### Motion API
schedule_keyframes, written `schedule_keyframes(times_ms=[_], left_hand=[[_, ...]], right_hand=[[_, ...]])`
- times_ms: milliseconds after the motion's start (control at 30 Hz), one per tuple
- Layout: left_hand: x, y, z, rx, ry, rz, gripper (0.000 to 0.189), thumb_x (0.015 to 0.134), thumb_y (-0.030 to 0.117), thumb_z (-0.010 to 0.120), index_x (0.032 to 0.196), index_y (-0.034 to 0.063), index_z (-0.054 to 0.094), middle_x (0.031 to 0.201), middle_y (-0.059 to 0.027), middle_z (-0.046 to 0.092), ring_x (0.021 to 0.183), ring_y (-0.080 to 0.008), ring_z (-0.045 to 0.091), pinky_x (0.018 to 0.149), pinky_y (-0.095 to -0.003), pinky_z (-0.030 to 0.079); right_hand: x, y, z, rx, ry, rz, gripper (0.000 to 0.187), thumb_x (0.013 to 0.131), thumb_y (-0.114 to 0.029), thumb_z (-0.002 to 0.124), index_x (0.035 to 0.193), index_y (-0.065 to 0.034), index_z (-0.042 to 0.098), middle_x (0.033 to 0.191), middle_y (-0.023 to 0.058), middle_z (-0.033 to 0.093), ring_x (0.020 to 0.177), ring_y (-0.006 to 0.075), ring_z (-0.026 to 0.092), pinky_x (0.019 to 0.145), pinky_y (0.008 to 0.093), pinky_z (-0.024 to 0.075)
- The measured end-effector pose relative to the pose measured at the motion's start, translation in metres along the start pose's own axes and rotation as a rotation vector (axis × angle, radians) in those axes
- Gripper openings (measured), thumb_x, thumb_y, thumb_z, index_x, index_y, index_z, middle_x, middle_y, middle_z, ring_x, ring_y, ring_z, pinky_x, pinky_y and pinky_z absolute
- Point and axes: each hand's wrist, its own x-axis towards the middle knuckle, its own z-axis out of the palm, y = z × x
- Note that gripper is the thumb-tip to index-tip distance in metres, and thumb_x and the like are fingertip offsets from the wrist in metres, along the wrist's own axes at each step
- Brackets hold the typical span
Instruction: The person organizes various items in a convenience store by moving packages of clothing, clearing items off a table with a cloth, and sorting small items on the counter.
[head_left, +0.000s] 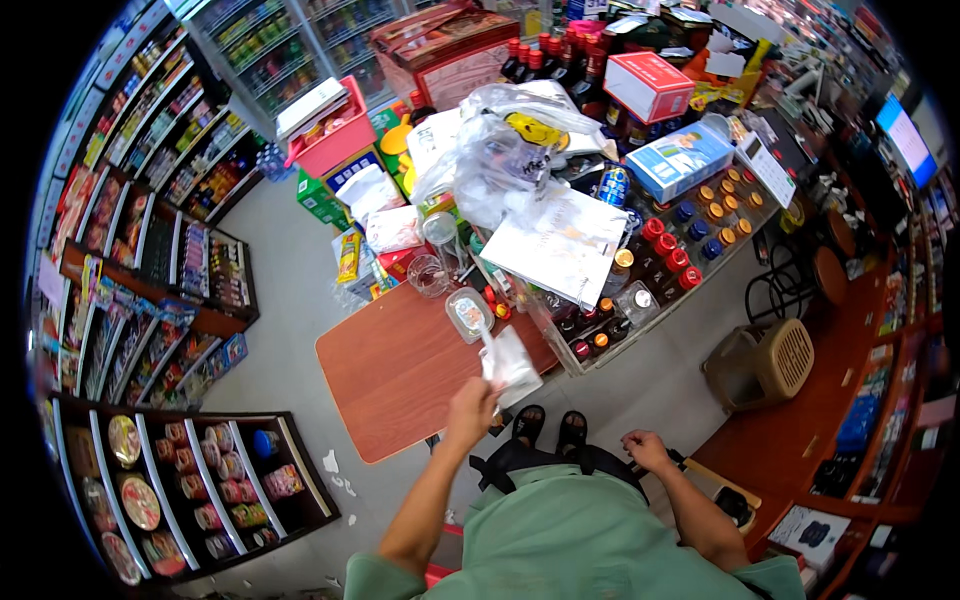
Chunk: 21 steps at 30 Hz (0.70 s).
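Note:
My left hand (472, 411) pinches a white, tissue-like sheet (513, 369) over the right edge of a small brown wooden table (397, 360). Its loose end hangs just below a shallow clear plastic container (468, 313) that holds something pale, possibly a label or contents. A clear glass (428, 276) stands beyond the container, next to a taller clear jar (442, 231). Away from the table, my right hand (646, 450) hangs at my right side with fingers loosely curled and nothing visible in it.
A glass counter (581, 364) crowded with bottles borders the table's right side. Plastic bags (499, 161) and a white printed paper bag (559, 240) lie on it. A beige plastic stool (757, 367) stands right. Stocked shelves (191, 480) line the left.

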Motion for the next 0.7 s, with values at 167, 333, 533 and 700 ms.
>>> schedule_keyframes(times_ms=[167,333,533,700], left_hand=[[0.011,-0.045,0.111,0.246,0.038,-0.162,0.013,0.090,0.024,0.057,0.093,0.0108,0.057,0.094,-0.0124,0.058,0.076,-0.0378,0.061,0.063,-0.0485,0.048],[0.034,-0.014,0.087,0.104,0.160,-0.292,0.021,0.080,0.025,0.065,0.090,0.0088,0.057,0.077,-0.0126,0.059,0.076,-0.0363,0.063,0.063,-0.0462,0.050],[0.154,-0.092,-0.077,0.288,0.537,-0.154,0.020,0.078,0.009,0.064,0.096,0.0035,0.057,0.091,-0.0183,0.057,0.086,-0.0360,0.057,0.071,-0.0441,0.046],[0.261,-0.169,-0.145,0.654,0.437,-0.116,0.044,0.074,0.009,0.069,0.117,0.0129,0.059,0.117,-0.0206,0.050,0.105,-0.0380,0.057,0.091,-0.0462,0.048]], right_hand=[[-0.007,-0.012,-0.029,-0.102,-0.068,-0.043,0.020,0.088,-0.015,0.057,0.095,0.0015,0.067,0.080,0.0101,0.068,0.071,0.0149,0.062,0.068,0.0302,0.0502],[-0.030,0.045,-0.039,-0.091,-0.040,0.097,0.026,0.086,-0.021,0.059,0.094,0.0013,0.069,0.078,0.0128,0.068,0.073,0.0213,0.065,0.069,0.0340,0.0503],[-0.065,0.038,-0.019,0.047,0.011,0.434,0.017,0.087,-0.004,0.053,0.089,0.0047,0.067,0.078,0.0120,0.067,0.068,0.0179,0.065,0.061,0.0312,0.0523],[-0.065,0.030,0.007,0.155,0.024,0.448,0.018,0.087,-0.004,0.054,0.095,0.0060,0.066,0.080,0.0120,0.067,0.073,0.0197,0.065,0.066,0.0312,0.0535]])
